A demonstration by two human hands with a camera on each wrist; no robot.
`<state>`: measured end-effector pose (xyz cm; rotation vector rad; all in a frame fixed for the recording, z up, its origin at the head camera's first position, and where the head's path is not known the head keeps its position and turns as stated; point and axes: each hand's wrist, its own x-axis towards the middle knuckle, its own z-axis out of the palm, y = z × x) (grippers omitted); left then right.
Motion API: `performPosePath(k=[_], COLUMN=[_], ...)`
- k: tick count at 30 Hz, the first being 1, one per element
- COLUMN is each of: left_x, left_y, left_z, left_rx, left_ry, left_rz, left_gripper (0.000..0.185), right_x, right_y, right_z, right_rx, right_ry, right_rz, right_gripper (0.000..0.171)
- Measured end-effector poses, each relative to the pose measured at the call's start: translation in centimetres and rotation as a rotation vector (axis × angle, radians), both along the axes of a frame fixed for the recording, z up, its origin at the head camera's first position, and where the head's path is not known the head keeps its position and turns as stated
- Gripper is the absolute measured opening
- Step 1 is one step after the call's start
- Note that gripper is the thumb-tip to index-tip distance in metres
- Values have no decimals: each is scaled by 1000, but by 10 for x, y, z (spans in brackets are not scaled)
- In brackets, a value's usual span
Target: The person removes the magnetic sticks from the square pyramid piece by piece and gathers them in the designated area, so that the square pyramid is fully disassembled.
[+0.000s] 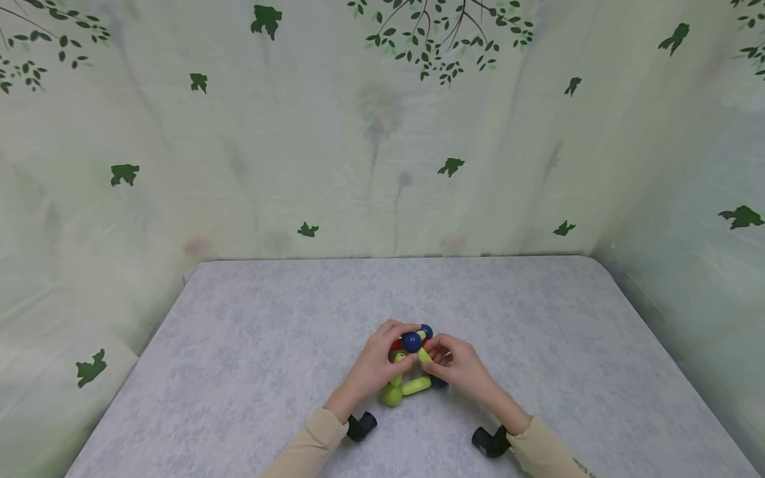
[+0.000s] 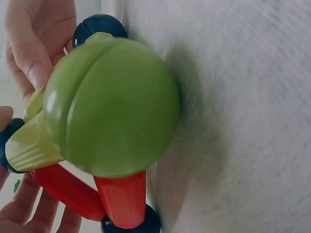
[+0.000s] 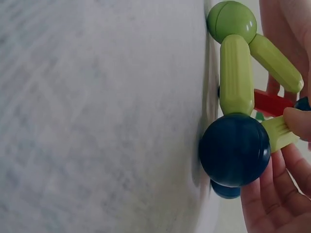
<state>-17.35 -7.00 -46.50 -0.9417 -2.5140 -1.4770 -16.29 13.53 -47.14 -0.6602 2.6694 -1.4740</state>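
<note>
Both hands are at a frame of magnetic rods and balls standing on the table. My left hand holds the upper blue ball between thumb and fingers, beside a red rod. On the other side, my right hand pinches a yellow-green rod that slants up from a large dark blue ball. Low at the front, a green ball joins a yellow-green rod lying along the table, a rising one and a red rod. The hands partly hide the back of the frame.
The grey mottled table reaches back to a pale curtain with green leaf prints. Black wrist cameras sit under the left wrist and right wrist, close to the tabletop.
</note>
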Motion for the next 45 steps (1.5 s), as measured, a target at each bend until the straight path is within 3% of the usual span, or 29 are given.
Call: performPosePath(k=[8,12,17,20,25,30,38,45], left_x=[-4,-5,-3,-2,0,1,2,-1], left_y=[-2,-4,-3,0,3,3,5,1], left_z=[-1,1,0,0,-1,0,0,-1], left_rx=[58,80,78,64,25,27,-10,33], left_ry=[20,-11,-47,-31,-9,24,108,105], left_rz=[6,-9,-40,-26,-3,38,67,15], left_gripper=[38,40,40,37,35,33,35,34], right_x=[7,8,-4,-14,-20,-18,-11,1], right_y=[-4,-3,2,2,1,1,1,-3], right_z=[4,4,4,4,1,1,-1,-1], right_rx=[2,-20,-92,-78,-44,6,32,36], right_ry=[12,-42,-20,26,-16,-19,62,64], right_rz=[44,39,-57,-35,9,-36,-37,-26], right_gripper=[15,14,12,19,21,17,18,17])
